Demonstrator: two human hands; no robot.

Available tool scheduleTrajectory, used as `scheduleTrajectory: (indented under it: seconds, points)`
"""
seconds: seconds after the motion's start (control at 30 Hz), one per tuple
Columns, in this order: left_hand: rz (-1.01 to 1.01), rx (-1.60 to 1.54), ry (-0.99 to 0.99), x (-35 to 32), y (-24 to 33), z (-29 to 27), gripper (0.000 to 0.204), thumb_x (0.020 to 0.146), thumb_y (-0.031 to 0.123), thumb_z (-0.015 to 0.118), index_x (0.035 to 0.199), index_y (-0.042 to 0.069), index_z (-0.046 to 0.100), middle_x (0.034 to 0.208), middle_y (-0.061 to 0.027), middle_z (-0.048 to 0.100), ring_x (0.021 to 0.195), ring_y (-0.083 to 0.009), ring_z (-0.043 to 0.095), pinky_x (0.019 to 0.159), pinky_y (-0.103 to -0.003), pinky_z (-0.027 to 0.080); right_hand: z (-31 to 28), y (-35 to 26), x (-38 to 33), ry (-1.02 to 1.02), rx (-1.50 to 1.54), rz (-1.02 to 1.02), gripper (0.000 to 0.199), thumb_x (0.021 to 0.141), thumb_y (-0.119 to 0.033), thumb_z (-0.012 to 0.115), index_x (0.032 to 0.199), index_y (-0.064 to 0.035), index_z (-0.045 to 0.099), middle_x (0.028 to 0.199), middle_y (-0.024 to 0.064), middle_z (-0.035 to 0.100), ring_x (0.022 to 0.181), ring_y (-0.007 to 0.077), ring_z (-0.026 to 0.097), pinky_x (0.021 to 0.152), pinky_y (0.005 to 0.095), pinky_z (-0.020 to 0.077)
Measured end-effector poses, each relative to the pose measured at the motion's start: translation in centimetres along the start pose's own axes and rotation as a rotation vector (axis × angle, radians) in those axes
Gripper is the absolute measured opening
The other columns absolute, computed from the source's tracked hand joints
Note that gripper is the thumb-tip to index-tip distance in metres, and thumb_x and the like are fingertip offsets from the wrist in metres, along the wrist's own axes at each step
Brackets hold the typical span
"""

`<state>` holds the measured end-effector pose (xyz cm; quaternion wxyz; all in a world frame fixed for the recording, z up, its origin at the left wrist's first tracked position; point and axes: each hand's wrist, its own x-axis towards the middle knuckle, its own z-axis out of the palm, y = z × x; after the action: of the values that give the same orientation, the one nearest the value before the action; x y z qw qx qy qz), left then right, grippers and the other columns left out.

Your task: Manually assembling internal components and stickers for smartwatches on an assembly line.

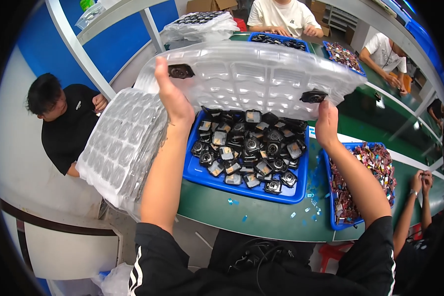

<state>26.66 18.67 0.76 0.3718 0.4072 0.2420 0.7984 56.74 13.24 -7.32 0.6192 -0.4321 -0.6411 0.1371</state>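
Both hands held a clear blister tray (261,79) tilted above a blue bin (241,190) of small black speaker parts (249,150). The left hand (175,101) gripped its left edge, the right hand (326,123) its right edge. Two parts remained in tray pockets.

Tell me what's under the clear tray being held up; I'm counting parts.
Under the clear tray sits a blue bin heaped with small black speaker parts. The bin's far edge is hidden by the tray, so a full count isn't possible.

- A green workbench (261,217) carries a blue tray (241,185) piled with small black parts.
- A second blue tray (333,207) of reddish pieces sits just beside it.
- Blue scraps (234,201) dot the surface.
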Motion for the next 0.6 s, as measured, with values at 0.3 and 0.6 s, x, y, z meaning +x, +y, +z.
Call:
scheduleTrajectory:
  seconds: [0.3,0.6]
  points:
    - [-0.019,-0.008,-0.031,-2.1,-1.0,-4.0,0.070,0.093,0.068,0.033,0.103,0.003,0.056,0.099,-0.0117,0.060,0.101,-0.0222,0.054,0.096,-0.035,0.038,-1.3,-0.7,-1.5,-0.185,-0.121,-0.166,0.034,0.095,-0.022,0.048,0.113,0.0054,0.058,0.105,0.0146,0.062,0.097,0.0230,0.058,0.088,0.0333,0.0432]
    - [-0.065,-0.053,0.242,-6.7,-1.2,-3.6,0.086,0.091,0.073,0.026,0.144,0.005,0.025,0.146,-0.0213,0.031,0.137,-0.0313,0.028,0.114,-0.044,0.018,-0.8,-0.3,-0.8,-0.170,-0.106,-0.253,0.031,0.097,-0.023,0.048,0.111,0.0020,0.059,0.107,0.0137,0.060,0.098,0.0242,0.058,0.087,0.0340,0.0440]
